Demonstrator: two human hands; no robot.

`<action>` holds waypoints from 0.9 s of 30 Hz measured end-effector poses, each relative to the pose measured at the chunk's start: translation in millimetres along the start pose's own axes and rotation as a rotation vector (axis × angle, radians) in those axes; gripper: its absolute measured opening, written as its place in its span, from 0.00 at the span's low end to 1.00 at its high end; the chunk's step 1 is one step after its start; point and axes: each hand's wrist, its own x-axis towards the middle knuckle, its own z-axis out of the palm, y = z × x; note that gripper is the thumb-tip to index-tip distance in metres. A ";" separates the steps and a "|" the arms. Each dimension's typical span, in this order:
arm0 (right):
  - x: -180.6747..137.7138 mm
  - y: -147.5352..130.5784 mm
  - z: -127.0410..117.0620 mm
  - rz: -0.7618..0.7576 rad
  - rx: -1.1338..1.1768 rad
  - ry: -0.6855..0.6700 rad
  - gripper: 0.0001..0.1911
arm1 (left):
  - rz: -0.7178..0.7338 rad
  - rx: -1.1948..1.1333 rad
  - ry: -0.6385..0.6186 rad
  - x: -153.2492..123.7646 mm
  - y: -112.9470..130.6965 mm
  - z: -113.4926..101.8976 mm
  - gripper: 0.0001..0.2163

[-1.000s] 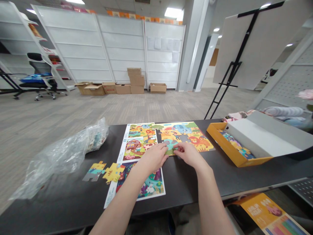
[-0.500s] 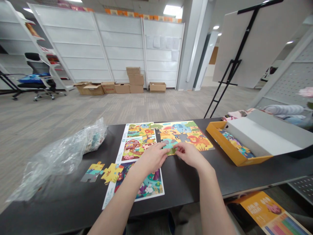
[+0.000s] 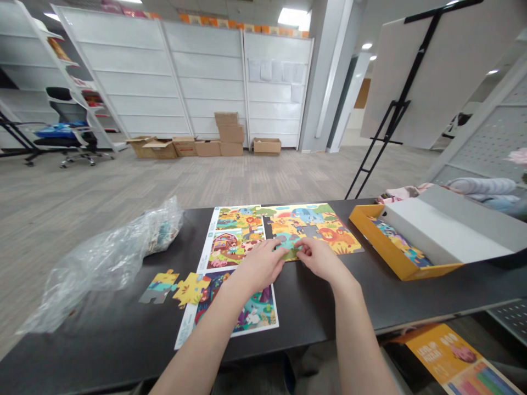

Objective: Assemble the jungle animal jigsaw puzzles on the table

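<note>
A partly joined jigsaw puzzle (image 3: 296,211) with an elephant and lions lies at the middle of the table, with a gap near its centre and another at the left side. At its lower left edge is a teal-and-green puzzle piece (image 3: 289,241). My left hand (image 3: 260,263) has its fingers closed on the left of that piece. From the right, my right hand (image 3: 317,258) pinches the piece's edge with thumb and curled fingers. My left forearm partly covers the printed picture sheet (image 3: 269,325). Two loose puzzle pieces, one grey and teal (image 3: 160,286), one yellow (image 3: 190,289), lie left of it.
A crumpled clear plastic bag (image 3: 111,255) lies on the black table (image 3: 313,312) at the left. On the right stands an open yellow box (image 3: 405,269) holding more pieces. Another puzzle box (image 3: 440,351) is below the table edge. An easel (image 3: 385,131) stands behind.
The view has shifted slightly. Both hands stay at the same puzzle edge, with only a very small movement of the fingers.
</note>
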 end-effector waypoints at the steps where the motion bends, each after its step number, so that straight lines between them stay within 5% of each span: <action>1: 0.1 0.7 0.1 -0.001 0.007 0.000 0.11 | 0.005 -0.003 0.001 -0.3 -0.3 -0.2 0.14; 27: -0.8 1.5 0.1 -0.001 -0.021 0.007 0.15 | 0.009 0.029 0.014 2.3 4.0 1.5 0.14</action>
